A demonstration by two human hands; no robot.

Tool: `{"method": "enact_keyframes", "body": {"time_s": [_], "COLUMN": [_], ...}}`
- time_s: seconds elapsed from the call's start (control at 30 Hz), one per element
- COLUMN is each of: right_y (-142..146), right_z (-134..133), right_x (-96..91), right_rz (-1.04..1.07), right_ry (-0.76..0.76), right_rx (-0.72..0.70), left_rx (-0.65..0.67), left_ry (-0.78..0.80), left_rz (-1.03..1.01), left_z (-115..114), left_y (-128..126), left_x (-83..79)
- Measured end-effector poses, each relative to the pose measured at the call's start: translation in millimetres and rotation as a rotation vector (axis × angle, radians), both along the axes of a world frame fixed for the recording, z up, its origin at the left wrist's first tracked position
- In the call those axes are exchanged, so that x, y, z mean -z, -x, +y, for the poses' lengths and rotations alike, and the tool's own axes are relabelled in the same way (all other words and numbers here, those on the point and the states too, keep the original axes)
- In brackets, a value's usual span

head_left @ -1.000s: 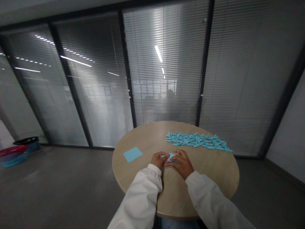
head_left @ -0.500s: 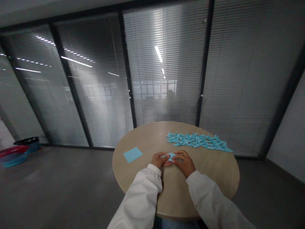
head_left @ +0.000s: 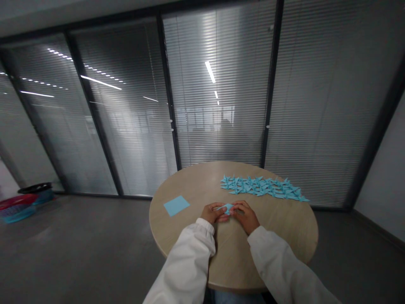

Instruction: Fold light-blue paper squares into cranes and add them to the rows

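Observation:
A small piece of folded blue paper [head_left: 228, 207] is held between my two hands, just above the middle of the table. My left hand [head_left: 214, 212] pinches its left side, thumb on top and fingers beneath. On the right side, my right hand [head_left: 245, 215] grips the paper's edge between thumb and fingertips. The fingers cover part of the paper, so its exact fold cannot be made out. Left of my hands lies a flat blue paper sheet [head_left: 176, 205]. Beyond them to the right are many folded blue paper cranes [head_left: 259, 186], packed together in a long band.
The round wooden table [head_left: 234, 270] stands before glass partitions with blinds [head_left: 221, 139]. Baskets in red and blue [head_left: 17, 207] and a dark-rimmed one [head_left: 44, 192] sit on the floor at far left. A white wall [head_left: 382, 181] rises at right.
My right thumb and fingers have shifted slightly along the folded paper's right side, and more of the paper shows between my hands. The sheet and the cranes stay where they were.

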State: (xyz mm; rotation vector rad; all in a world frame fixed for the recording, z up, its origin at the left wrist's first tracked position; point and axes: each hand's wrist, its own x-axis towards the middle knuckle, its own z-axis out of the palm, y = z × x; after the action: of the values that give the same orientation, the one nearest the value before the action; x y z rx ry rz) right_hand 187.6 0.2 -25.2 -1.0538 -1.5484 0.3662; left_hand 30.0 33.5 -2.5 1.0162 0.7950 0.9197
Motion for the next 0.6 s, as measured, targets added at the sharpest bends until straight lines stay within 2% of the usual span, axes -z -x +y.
{"method": "enact_keyframes", "body": {"time_s": [0.37, 0.6], "right_y": [-0.3, -0.8], "right_z": [2.2, 6.0], "right_x": [2.5, 7.5], "right_rz": [-0.010, -0.038], "right_ry": [-0.012, -0.012], "right_rx": [0.027, 0.072], "left_rx": [-0.084, -0.042], "left_ry": [-0.047, -0.090], "left_rz": [0.032, 0.059], "left_z": [-5.9, -6.8], "left_y": [-4.7, -5.7], "left_x": [-4.3, -5.4]}}
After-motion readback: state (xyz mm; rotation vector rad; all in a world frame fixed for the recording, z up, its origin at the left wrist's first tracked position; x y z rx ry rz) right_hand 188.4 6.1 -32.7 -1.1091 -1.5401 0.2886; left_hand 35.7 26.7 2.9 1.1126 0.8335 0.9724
